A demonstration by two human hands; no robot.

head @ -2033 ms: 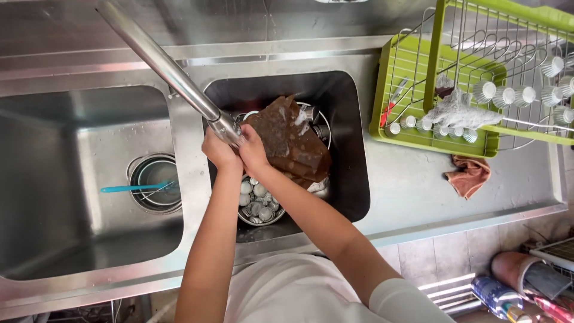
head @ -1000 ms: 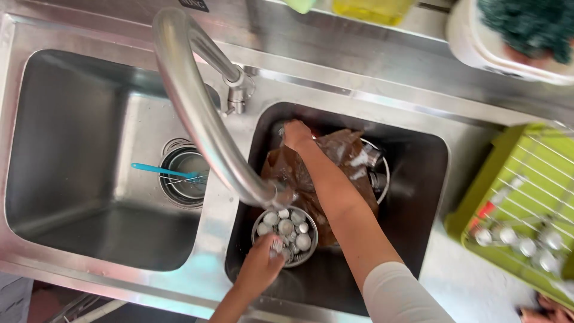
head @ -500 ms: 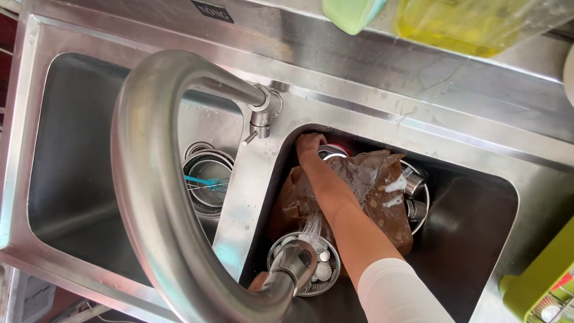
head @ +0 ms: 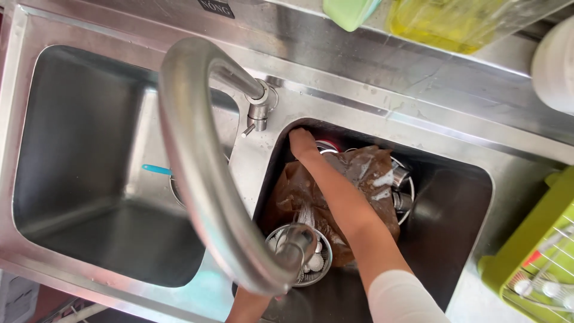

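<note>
My right hand [head: 302,143] reaches to the far left corner of the right sink basin [head: 454,203]. Its fingers curl over the top edge of a sudsy brown tray [head: 365,173] that leans over metal dishes [head: 402,182]. A small metal bowl [head: 315,263] with white round pieces sits under the faucet's running water. My left forearm [head: 248,306] comes up from below toward that bowl. The spout hides the left hand itself.
A tall curved steel faucet [head: 191,155] arcs across the middle of the view. The left basin [head: 78,155] holds a blue-handled item [head: 156,170] by its drain. A green dish rack [head: 538,251] stands at right. Bottles and a green container [head: 350,11] line the back ledge.
The camera has moved lower and closer to the faucet. My right hand stays on the brown tray's far edge. The left hand has slipped out of sight behind the spout.
</note>
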